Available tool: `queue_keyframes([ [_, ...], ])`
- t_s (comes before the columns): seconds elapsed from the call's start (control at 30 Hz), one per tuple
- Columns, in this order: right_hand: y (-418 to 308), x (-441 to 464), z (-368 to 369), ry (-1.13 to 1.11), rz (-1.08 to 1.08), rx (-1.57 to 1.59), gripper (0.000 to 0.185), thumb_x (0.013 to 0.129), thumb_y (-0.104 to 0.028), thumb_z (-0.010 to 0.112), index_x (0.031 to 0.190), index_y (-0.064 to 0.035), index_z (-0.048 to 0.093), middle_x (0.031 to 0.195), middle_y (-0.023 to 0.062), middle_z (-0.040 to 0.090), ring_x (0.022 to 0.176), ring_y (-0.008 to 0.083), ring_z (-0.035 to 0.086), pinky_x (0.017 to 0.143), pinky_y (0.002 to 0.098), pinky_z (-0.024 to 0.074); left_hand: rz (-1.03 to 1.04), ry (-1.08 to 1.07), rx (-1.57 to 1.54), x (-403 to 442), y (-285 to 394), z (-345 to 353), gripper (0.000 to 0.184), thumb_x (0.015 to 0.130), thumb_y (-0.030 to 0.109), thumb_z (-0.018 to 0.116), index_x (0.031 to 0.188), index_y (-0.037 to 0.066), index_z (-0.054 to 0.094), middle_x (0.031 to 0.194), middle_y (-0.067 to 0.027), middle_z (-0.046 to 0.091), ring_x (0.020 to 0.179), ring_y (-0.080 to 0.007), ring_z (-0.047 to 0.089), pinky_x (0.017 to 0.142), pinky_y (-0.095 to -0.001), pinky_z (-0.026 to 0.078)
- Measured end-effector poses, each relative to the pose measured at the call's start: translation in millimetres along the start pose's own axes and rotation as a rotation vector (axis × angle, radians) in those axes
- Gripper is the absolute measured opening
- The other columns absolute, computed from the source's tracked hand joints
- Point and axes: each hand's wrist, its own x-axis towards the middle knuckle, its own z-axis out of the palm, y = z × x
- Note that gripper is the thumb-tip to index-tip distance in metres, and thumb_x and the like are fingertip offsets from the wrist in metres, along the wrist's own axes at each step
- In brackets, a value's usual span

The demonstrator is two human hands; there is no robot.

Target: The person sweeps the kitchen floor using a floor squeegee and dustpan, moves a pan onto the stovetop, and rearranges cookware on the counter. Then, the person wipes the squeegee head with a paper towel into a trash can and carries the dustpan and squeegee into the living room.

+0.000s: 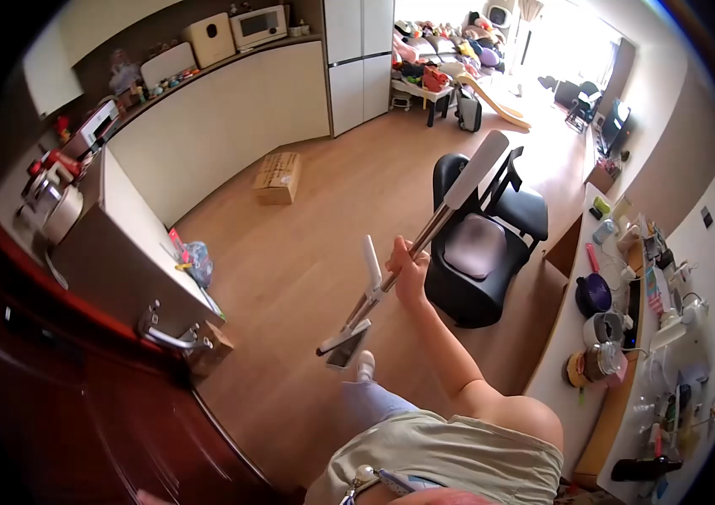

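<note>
My right hand (409, 268) is closed around the metal pole of a long-handled mop (436, 229). The mop slants across the view, with its thick white grip (477, 168) up at the right. Lower down, a white lever-like bar (373, 263) sticks out from the pole. At the bottom end is a flat grey-and-white head (347, 345), above the floor near my foot (365, 366). A small bit of my left hand (151, 498) shows at the bottom edge, beside the dark red door (80, 412); its fingers are hidden.
A black chair with a pale cushion (475, 246) stands close to my right hand, with another black chair (519, 210) behind it. A cardboard box (278, 178) sits on the wooden floor. Cluttered shelves (576, 337) run along the right; a kitchen counter (206, 71) curves along the left.
</note>
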Motion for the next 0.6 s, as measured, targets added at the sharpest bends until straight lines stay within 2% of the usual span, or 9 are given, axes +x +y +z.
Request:
queue_keyframes([
  [0.03,10.5,20.5,-1.5,0.007,-0.003,0.020,0.039,0.081,-0.020,0.057,0.049,-0.0102,0.037,0.045,-0.0049,0.033,0.040,0.0044,0.030,0.039,0.0215,0.0249,0.025,-0.013,-0.155,-3.8,41.5,33.3,0.033,0.078,0.012,0.059,0.106,-0.002,0.049,0.099,-0.0186,0.052,0.101,-0.0301,0.048,0.086,-0.0380,0.040],
  [0.1,29.2,65.2,-10.4,0.015,0.005,0.054,0.039,0.081,-0.020,0.057,0.049,-0.0105,0.036,0.045,-0.0050,0.032,0.040,0.0043,0.030,0.039,0.0215,0.0245,0.053,-0.243,-0.499,-20.6,106.4,98.8,0.027,0.078,0.009,0.057,0.103,0.000,0.050,0.100,-0.0162,0.053,0.101,-0.0286,0.048,0.086,-0.0367,0.040],
  [0.17,46.3,114.6,-11.2,0.015,0.029,0.104,0.040,0.081,-0.021,0.057,0.049,-0.0108,0.036,0.045,-0.0050,0.032,0.040,0.0043,0.029,0.039,0.0215,0.0245,0.216,-0.411,-0.719,-36.2,172.4,163.7,0.023,0.078,0.010,0.055,0.099,0.002,0.052,0.094,-0.0115,0.056,0.089,-0.0279,0.053,0.075,-0.0363,0.043],
  [0.27,56.9,197.3,-5.3,0.081,-0.055,-0.019,0.040,0.083,-0.020,0.052,0.049,-0.0114,0.033,0.044,-0.0039,0.028,0.038,0.0059,0.025,0.038,0.0226,0.0242,0.033,-1.022,-0.895,-87.1,251.8,261.9,0.026,0.076,0.015,0.058,0.098,0.003,0.052,0.087,-0.0109,0.055,0.078,-0.0255,0.053,0.068,-0.0355,0.042],
  [0.37,62.6,280.8,-10.2,0.135,-0.097,-0.009,0.041,0.085,-0.019,0.049,0.050,-0.0119,0.030,0.043,-0.0040,0.026,0.037,0.0064,0.022,0.038,0.0229,0.0219,-0.186,-1.561,-0.944,-248.0,272.9,377.0,0.032,0.075,0.021,0.060,0.098,0.001,0.049,0.082,-0.0109,0.054,0.071,-0.0232,0.052,0.067,-0.0337,0.042],
  [0.4,64.4,307.9,-14.4,0.147,-0.092,0.013,0.041,0.085,-0.019,0.049,0.050,-0.0121,0.030,0.043,-0.0043,0.025,0.037,0.0064,0.022,0.038,0.0229,0.0210,-0.169,-1.626,-0.830,-232.8,301.5,351.0,0.030,0.077,0.022,0.058,0.096,0.001,0.048,0.078,-0.0088,0.052,0.071,-0.0194,0.050,0.066,-0.0327,0.042],
  [0.43,67.0,333.7,-21.0,0.157,-0.091,0.034,0.042,0.085,-0.019,0.049,0.050,-0.0123,0.029,0.043,-0.0045,0.024,0.037,0.0063,0.021,0.038,0.0229,0.0201,-0.648,-1.667,-1.043,-332.8,288.4,376.7,0.027,0.078,0.022,0.058,0.092,0.002,0.047,0.072,-0.0064,0.051,0.067,-0.0142,0.049,0.062,-0.0294,0.043],
  [0.5,80.5,385.4,-42.8,0.154,-0.149,0.068,0.041,0.084,-0.019,0.051,0.050,-0.0122,0.030,0.044,-0.0054,0.023,0.038,0.0055,0.020,0.038,0.0230,0.0182,-0.597,-2.107,-0.736,-350.5,322.7,370.0,0.019,0.078,0.020,0.056,0.086,0.004,0.049,0.070,-0.0050,0.051,0.064,-0.0103,0.048,0.057,-0.0247,0.042],
  [0.6,101.0,463.5,-73.7,0.234,-0.247,0.053,0.038,0.083,-0.019,0.054,0.051,-0.0114,0.034,0.046,-0.0056,0.026,0.039,0.0049,0.022,0.039,0.0226,0.0205,-0.799,-2.358,-0.479,-381.8,396.5,382.2,0.020,0.079,0.020,0.055,0.088,0.004,0.048,0.074,-0.0058,0.052,0.065,-0.0116,0.048,0.057,-0.0256,0.043],
])
